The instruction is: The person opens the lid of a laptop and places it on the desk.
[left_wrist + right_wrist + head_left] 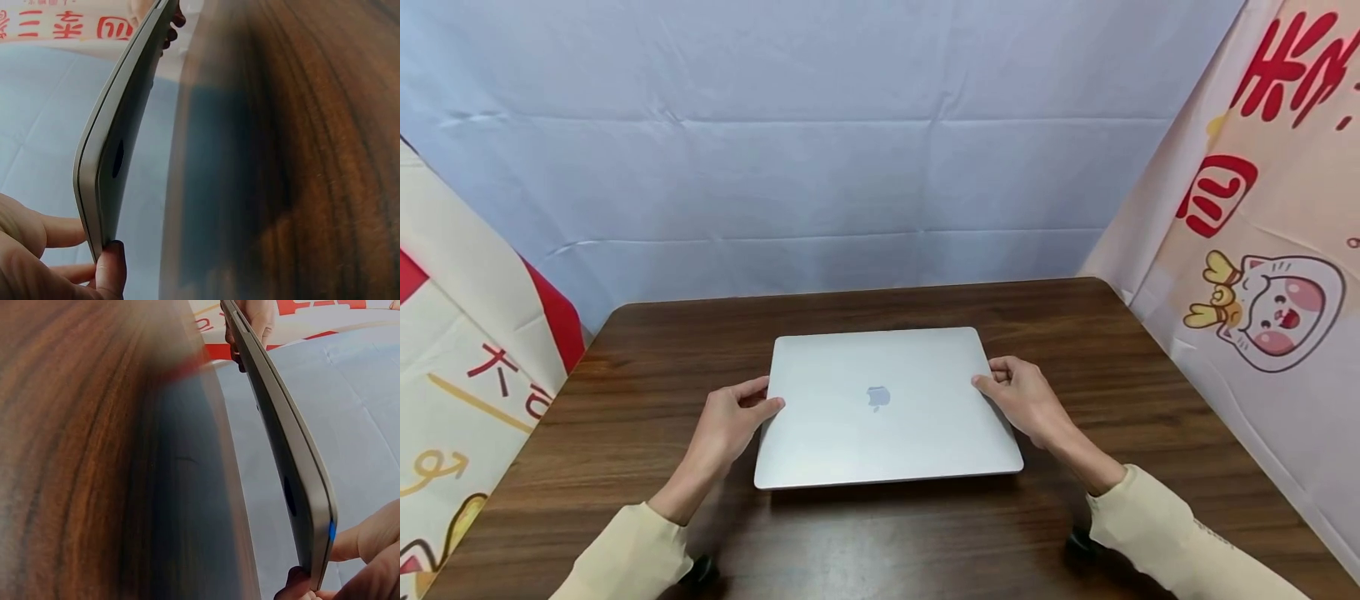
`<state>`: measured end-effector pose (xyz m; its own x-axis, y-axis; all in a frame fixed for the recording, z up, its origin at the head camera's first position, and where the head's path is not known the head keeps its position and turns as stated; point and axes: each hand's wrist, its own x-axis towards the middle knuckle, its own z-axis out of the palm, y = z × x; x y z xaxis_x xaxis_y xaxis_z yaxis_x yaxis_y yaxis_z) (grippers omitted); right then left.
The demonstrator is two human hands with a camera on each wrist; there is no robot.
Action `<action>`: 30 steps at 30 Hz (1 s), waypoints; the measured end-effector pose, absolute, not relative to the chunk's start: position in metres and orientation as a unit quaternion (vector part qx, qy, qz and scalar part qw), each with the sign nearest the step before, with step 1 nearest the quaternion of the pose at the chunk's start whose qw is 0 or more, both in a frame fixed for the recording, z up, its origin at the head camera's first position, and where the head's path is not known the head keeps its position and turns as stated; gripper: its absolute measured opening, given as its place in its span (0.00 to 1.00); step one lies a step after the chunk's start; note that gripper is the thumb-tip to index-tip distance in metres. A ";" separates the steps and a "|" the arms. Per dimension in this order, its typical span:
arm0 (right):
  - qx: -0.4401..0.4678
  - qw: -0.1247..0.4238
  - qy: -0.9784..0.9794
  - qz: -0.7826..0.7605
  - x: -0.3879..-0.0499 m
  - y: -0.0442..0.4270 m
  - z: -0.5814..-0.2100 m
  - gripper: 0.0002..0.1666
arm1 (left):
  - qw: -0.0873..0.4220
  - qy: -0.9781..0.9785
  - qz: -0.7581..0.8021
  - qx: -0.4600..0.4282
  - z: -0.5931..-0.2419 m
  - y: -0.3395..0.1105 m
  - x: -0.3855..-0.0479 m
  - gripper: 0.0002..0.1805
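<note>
A closed silver laptop (887, 442) with a grey apple logo is held level above the wooden table, its near edge over a dark shadow. My left hand (730, 421) grips its left side, thumb on the lid and fingers underneath. On the opposite side my right hand (1028, 400) pinches the edge in the same way, thumb on top. Both wrist views show the laptop's thin edge (94, 169) and its dark underside, with a gap between it and the tabletop. A small round foot (290, 495) is visible on that underside.
The dark wooden table (1150, 400) reaches back to a pale blue cloth (820, 183). Printed cloths hang at the left (467, 333) and the right (1262, 208), with red characters and cartoon figures.
</note>
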<state>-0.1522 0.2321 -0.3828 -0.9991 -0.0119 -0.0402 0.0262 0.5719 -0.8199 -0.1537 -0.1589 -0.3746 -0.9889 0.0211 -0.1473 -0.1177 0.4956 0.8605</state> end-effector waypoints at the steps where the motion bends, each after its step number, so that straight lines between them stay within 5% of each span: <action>1: 0.003 0.021 0.886 -0.463 -0.151 0.232 -0.383 0.33 | 0.069 0.863 0.499 -0.028 -0.375 -0.159 -0.152 0.31; 30: 0.021 0.053 0.882 -0.468 -0.128 0.234 -0.403 0.33 | 0.068 0.866 0.494 -0.037 -0.397 -0.157 -0.131 0.29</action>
